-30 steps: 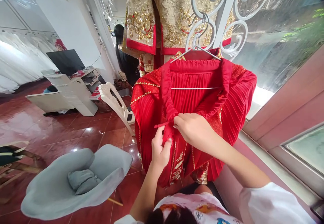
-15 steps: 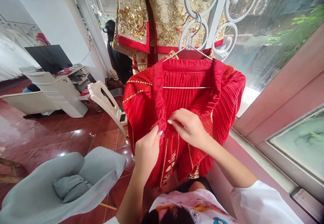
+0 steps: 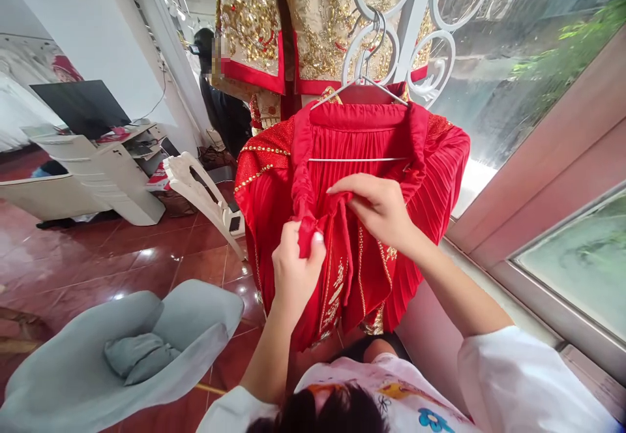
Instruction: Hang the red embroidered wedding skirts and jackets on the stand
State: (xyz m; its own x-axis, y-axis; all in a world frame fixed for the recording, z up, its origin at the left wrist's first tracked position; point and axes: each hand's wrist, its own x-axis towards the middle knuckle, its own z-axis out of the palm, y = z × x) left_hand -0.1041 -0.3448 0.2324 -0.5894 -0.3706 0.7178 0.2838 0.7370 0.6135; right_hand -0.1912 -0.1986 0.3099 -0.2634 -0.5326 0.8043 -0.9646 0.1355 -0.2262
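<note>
A red pleated garment [image 3: 440,172] with gold embroidery hangs on a wire hanger [image 3: 359,81] hooked on a white scrolled metal grille [image 3: 415,35]. My left hand [image 3: 293,270] is closed on the left side of its red waistband, just below the gathered edge. My right hand [image 3: 376,208] pinches the waistband's right side a little higher, fingers pressed on the fabric. The two hands hold the waistband ends close together at the garment's front.
A gold and red embroidered garment [image 3: 274,22] hangs behind. A grey chair [image 3: 117,355] stands at lower left, a white plastic chair [image 3: 195,185] and white desk with a monitor [image 3: 83,107] beyond it. A person in black [image 3: 222,107] stands at the back. Window glass is at right.
Both hands have risen along the waistband. My right hand moved up and spread the fabric, while my left hand closed tighter on the left edge.
</note>
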